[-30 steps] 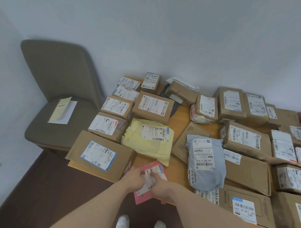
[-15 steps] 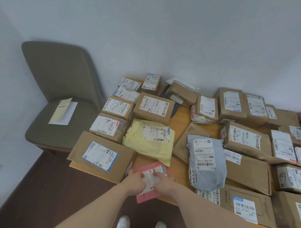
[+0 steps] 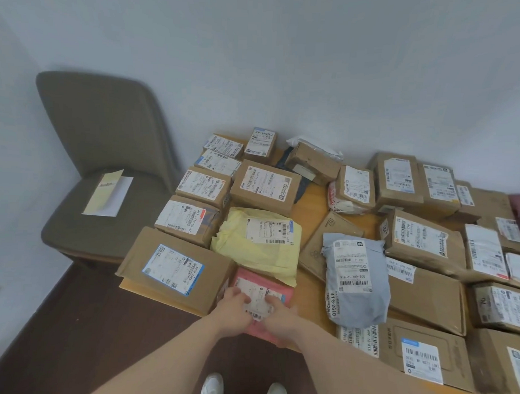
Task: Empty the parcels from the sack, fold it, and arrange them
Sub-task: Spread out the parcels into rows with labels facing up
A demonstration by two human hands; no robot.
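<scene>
A small pink parcel (image 3: 261, 281) with a white label lies at the near edge of the wooden table (image 3: 312, 195). My left hand (image 3: 234, 309) holds its left side and my right hand (image 3: 278, 317) holds its right side, fingers on the label. It sits between a large brown box (image 3: 173, 267) on the left and a grey mailer bag (image 3: 356, 279) on the right. A yellow mailer bag (image 3: 260, 250) lies just behind it. Several brown cardboard parcels cover the table. No sack is in view.
A grey-brown padded chair (image 3: 106, 168) stands left of the table with a yellow and white paper (image 3: 107, 193) on its seat. White walls close the corner behind. Dark floor and my white shoes (image 3: 243, 388) show below the table edge.
Both hands have pushed the pink parcel farther onto the table, up against the yellow bag and the large brown box.
</scene>
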